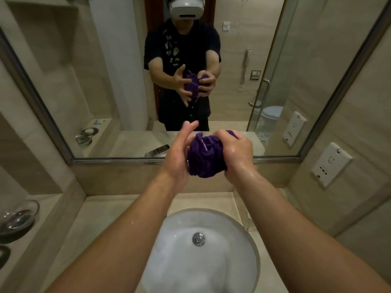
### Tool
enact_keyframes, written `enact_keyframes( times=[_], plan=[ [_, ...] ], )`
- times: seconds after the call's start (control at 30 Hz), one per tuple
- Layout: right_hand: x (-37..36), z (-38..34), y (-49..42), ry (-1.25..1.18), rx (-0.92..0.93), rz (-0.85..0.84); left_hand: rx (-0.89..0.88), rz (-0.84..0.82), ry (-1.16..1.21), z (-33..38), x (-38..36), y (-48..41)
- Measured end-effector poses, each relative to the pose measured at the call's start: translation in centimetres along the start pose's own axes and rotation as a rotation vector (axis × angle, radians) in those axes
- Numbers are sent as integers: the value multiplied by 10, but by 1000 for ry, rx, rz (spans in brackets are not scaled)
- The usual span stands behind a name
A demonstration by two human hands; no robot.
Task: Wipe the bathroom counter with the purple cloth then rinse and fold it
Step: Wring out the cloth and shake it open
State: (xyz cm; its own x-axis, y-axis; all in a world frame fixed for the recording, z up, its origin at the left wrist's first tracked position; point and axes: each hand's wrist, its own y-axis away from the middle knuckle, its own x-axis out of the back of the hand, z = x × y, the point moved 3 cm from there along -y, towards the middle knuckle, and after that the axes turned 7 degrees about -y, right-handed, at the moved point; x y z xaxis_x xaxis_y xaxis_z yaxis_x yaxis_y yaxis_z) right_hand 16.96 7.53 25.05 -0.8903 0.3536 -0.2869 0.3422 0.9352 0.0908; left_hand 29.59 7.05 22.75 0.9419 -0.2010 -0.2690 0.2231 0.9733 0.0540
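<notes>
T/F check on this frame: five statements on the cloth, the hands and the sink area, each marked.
1. The purple cloth is bunched up between both hands. True.
2. The right hand has its fingers curled round the cloth. True.
3. The left hand is a closed fist. False: its fingers are straight and it presses against the cloth's side.
4. The cloth is lying in the sink. False: it is held up in the air in front of the mirror.
5. The glass dish stands right of the sink. False: it stands on the ledge to the left of it.
</notes>
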Motion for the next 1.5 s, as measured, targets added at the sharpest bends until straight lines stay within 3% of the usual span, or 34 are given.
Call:
enact_keyframes(
  times=[0.07, 0.13, 0.2, 0.3, 0.4, 0.53, 0.63, 0.77, 0.9, 1.2, 1.5],
  plan=[
    [4, -9, -2, 82, 179, 16, 296, 124, 100, -20, 3, 7],
    [4, -15, 2, 221, 347, -69, 488, 5, 388, -29, -10, 17],
    [2, -13, 10, 361, 464, -177, 465, -82, 628, -18, -21, 24],
    [-1, -11, 13, 480, 419, -276, 344, 103, 642, -7, -29, 15],
    [-12, -16, 19, 504, 254, -335, 182, 315, 369, 0, -36, 9],
    [-15, -26, 26, 633, 316, -179, -137, 481, -193, 15, -29, -2],
    [-9, -26, 17, 654, 191, -132, -401, 436, -473, 24, -26, -4],
    [-2, -16, 5, 617, -130, -85, -582, 380, -715, 15, -22, -12],
    [4, -6, 6, 385, -345, -111, -673, 240, -887, 15, -20, -27],
    [11, 30, -4, 199, -665, -136, -802, -37, -1374, 20, -24, -43],
    [-3, 40, -7, 58, -726, -168, -841, -89, -1536, 29, -15, -48]
  ],
)
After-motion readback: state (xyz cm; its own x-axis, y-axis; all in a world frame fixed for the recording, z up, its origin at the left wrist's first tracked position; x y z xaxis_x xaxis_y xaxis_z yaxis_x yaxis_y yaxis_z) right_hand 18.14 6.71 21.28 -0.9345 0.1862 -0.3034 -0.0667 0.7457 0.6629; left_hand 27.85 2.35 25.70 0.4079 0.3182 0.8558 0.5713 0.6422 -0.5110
